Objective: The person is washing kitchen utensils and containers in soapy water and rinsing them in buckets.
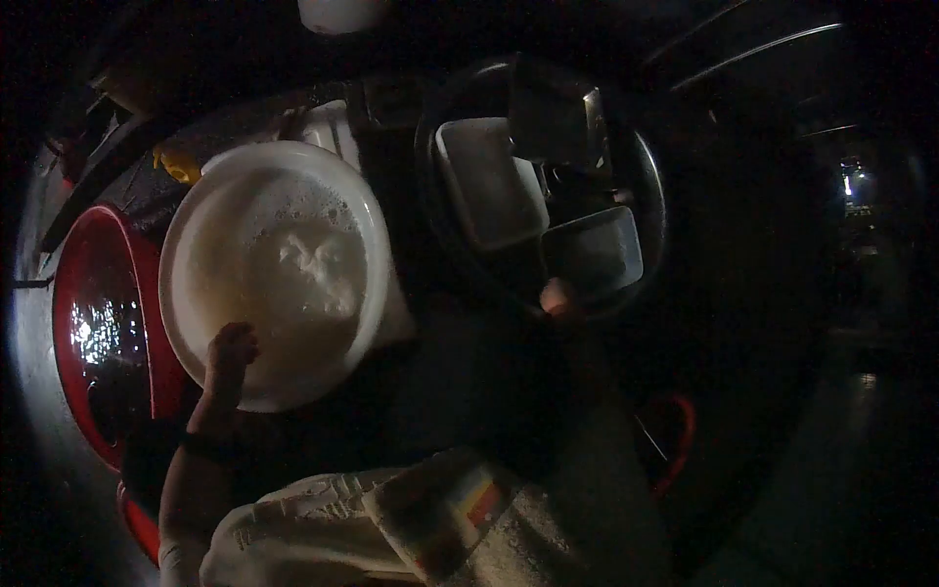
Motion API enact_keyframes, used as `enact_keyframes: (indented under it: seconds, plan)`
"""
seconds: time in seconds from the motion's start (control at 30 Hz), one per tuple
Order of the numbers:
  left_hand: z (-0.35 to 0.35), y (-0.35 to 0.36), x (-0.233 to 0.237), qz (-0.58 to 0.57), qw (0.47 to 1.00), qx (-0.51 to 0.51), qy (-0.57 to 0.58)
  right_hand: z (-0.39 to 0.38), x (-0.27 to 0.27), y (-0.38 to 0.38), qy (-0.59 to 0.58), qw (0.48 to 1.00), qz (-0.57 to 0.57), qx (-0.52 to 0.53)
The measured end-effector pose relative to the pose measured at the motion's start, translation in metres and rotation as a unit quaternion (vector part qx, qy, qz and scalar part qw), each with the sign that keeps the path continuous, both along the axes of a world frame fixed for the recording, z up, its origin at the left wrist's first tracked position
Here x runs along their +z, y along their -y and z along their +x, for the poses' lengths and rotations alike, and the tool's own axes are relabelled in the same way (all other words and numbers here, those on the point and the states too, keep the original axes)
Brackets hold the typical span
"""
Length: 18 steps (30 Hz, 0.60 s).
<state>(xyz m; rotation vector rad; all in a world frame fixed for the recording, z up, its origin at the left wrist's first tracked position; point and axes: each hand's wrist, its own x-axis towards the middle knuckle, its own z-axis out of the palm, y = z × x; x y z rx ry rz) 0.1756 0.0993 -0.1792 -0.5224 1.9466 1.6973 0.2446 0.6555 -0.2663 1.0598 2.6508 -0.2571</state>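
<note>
A round white basin (179,284) holds cloudy, foamy water with a pale lump, perhaps foam or cloth, near its middle. Over its lower left rim is my left hand (233,350), fingers curled; whether it holds anything is too dark to tell. My right hand (558,296) is at the lower rim of a dark round tub (650,166), beside a pale rectangular container (597,252). Its fingers are mostly lost in shadow. A larger white rectangular container (489,181) and a dark, clear-looking box (553,117) also lie in that tub.
At the left stands a red basin (156,313) with reflecting liquid. A yellow object (176,164) lies behind the white basin. Pale fabric (323,519) covers my lap. A red rim (688,430) shows at the lower right, and a white container (342,12) at the top.
</note>
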Motion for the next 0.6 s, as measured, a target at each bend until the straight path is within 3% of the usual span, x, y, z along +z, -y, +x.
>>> enact_keyframes:
  seconds: [0.17,0.27,0.33,0.5,0.6]
  plan:
    - [-0.001,0.006,-0.021,-0.018,0.999,0.013,0.043,-0.024,0.001,-0.004,0.052,0.995,-0.073,0.037]
    - [0.005,0.006,-0.024,0.071,0.996,0.051,0.030,-0.031,0.015,-0.005,0.062,0.984,-0.161,0.044]
    - [0.004,0.011,-0.032,0.056,0.997,-0.038,0.027,-0.035,0.027,-0.007,0.049,0.966,-0.252,0.029]
    - [-0.004,-0.007,-0.024,-0.042,0.992,-0.118,-0.011,-0.046,0.071,-0.011,-0.020,0.857,-0.508,-0.086]
    - [-0.009,-0.018,-0.014,-0.064,0.989,-0.134,-0.019,-0.031,0.126,-0.031,-0.212,0.788,-0.576,-0.046]
